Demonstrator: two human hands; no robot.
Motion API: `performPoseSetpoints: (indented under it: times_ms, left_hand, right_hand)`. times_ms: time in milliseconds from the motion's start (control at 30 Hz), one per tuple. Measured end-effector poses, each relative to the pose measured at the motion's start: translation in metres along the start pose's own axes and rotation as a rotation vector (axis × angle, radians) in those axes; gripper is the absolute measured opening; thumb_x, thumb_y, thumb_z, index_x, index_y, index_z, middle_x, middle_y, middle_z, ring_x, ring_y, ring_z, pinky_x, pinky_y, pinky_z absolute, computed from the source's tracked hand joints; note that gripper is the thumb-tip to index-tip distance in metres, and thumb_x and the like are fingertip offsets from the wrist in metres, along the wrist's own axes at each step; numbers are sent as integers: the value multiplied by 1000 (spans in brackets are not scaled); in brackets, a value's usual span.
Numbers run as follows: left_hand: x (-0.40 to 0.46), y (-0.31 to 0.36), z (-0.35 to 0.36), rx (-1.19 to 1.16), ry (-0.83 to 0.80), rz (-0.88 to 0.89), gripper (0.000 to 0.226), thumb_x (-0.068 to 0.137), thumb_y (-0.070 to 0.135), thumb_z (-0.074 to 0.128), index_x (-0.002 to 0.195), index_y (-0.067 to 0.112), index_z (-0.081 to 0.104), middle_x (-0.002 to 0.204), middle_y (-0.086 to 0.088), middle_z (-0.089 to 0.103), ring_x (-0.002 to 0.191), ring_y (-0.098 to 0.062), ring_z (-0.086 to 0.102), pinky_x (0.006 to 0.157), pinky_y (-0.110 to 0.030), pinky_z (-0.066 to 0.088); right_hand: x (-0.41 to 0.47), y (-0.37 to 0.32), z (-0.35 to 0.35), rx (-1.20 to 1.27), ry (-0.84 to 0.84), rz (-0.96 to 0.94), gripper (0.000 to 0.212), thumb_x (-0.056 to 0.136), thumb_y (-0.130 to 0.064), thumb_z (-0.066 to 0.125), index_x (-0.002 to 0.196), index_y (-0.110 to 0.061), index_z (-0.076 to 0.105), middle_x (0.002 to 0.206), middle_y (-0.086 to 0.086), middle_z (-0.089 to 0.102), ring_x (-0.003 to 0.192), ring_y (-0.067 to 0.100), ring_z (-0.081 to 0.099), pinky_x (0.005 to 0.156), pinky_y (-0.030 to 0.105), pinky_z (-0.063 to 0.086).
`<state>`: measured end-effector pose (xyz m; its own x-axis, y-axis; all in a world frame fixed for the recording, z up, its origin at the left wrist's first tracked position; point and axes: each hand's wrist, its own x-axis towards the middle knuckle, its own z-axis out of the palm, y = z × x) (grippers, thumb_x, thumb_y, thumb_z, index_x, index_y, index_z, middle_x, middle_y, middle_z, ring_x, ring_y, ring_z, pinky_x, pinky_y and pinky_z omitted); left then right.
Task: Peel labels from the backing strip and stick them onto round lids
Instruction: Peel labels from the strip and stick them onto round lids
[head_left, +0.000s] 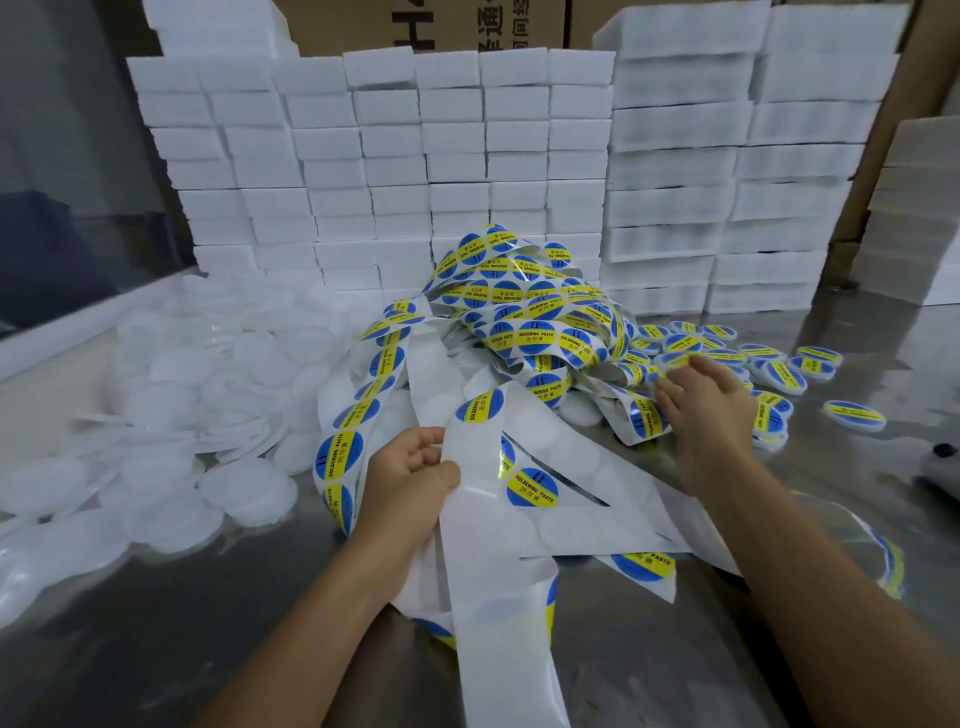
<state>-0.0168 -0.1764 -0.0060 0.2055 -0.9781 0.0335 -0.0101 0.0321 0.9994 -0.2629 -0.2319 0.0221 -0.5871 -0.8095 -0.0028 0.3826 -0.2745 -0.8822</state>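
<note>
The backing strip (470, 499) lies in a loose tangle across the middle of the steel tabletop (171, 639), white loops crossing one another, with a long bare end running down toward me. My left hand (415, 483) grips one band of it, thumb on the near face and curled fingers behind, just beside a round blue-and-yellow label (532, 487) that reads SOLDERING PASTE. More of these labels sit on the heaped loops (524, 306) farther back.

My right hand (701, 405) reaches to the right of the heap, palm down, its fingers spread and fairly straight. The fingertips (662, 387) touch the edge of the pile where the strip meets the labelled lids (779, 371). I cannot tell whether anything is pinched under them. Those finished lids are scattered over the right side of the tabletop, one (854, 414) lying apart from the rest.

On the left a big heap of plain white round lids (171, 415) spreads toward the near edge, some overlapping, some tilted.

Behind everything stands a wall of stacked white blocks (395, 156), with taller stacks (727, 171) to the right and brown cardboard boxes (431, 23) above them. A few peeled scraps (883, 561) lie near my right forearm.
</note>
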Motion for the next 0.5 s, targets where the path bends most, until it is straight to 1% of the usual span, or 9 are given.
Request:
performPoseSetpoints:
  times_ms: [67, 100, 133, 167, 233, 300, 333, 400, 500]
  left_hand:
    - [-1, 2, 0, -18, -21, -4, 35, 81, -8, 51, 93, 22, 66, 73, 11, 73, 61, -3, 68, 50, -18, 50]
    - [-2, 2, 0, -32, -33, -6, 35, 81, -9, 49, 91, 20, 67, 73, 10, 73, 60, -3, 68, 49, -17, 50]
    - [-2, 3, -1, -44, -44, -3, 35, 81, -9, 48, 88, 19, 68, 72, 8, 73, 60, -5, 67, 48, -18, 49]
    - [-3, 4, -1, -51, -52, 5, 34, 81, -9, 48, 86, 18, 68, 72, 7, 73, 59, -6, 67, 48, -18, 49]
    - [-3, 5, -2, -55, -59, 26, 34, 83, -9, 47, 83, 18, 68, 71, 6, 72, 59, -5, 66, 49, -17, 49]
    - [-3, 6, -2, -71, -70, 44, 34, 84, -9, 47, 83, 18, 67, 69, 9, 71, 58, -3, 66, 49, -15, 49]
    - [-4, 6, -1, -79, -79, 55, 35, 84, -10, 47, 84, 19, 66, 67, 11, 71, 58, -1, 65, 49, -14, 49]
    - [-5, 6, -1, -97, -101, 80, 39, 84, -12, 46, 83, 22, 66, 64, 13, 69, 56, 0, 64, 48, -12, 48]
    - [-6, 7, -1, -105, -134, 114, 49, 83, -13, 46, 78, 29, 72, 64, 11, 68, 58, -3, 65, 50, -14, 48]
  right_hand:
    - [8, 0, -6, 19, 19, 55, 40, 94, 2, 51, 134, 3, 50, 130, 27, 59, 119, 36, 61, 99, 39, 53]
    - [11, -1, -8, 41, 27, 84, 41, 95, 0, 49, 136, 5, 48, 134, 27, 56, 123, 36, 58, 101, 40, 51]
    - [13, -3, -7, 75, 41, 121, 42, 97, -2, 46, 138, 4, 46, 136, 23, 56, 124, 34, 58, 101, 38, 52]
    - [14, -6, -6, 126, 73, 167, 42, 98, -3, 44, 140, 1, 46, 132, 18, 57, 121, 30, 61, 98, 33, 53]
    - [12, -10, -1, 157, 169, 163, 39, 96, -1, 48, 134, -3, 51, 116, 10, 61, 103, 23, 68, 86, 27, 58]
    - [1, -9, 4, -11, 183, 52, 30, 92, -2, 54, 120, -10, 59, 101, 7, 65, 84, 16, 66, 74, 25, 57]
    - [-8, -5, 7, -141, 133, -33, 24, 90, -3, 57, 111, -14, 62, 98, 6, 66, 82, 16, 64, 72, 26, 53]
    - [-30, 4, 15, -338, -80, -220, 13, 89, -5, 62, 97, -16, 66, 93, 6, 69, 81, 18, 62, 71, 28, 49]
    - [-61, 18, 28, -575, -461, -462, 10, 88, -14, 69, 97, -18, 69, 90, -4, 70, 77, 11, 65, 67, 23, 51]
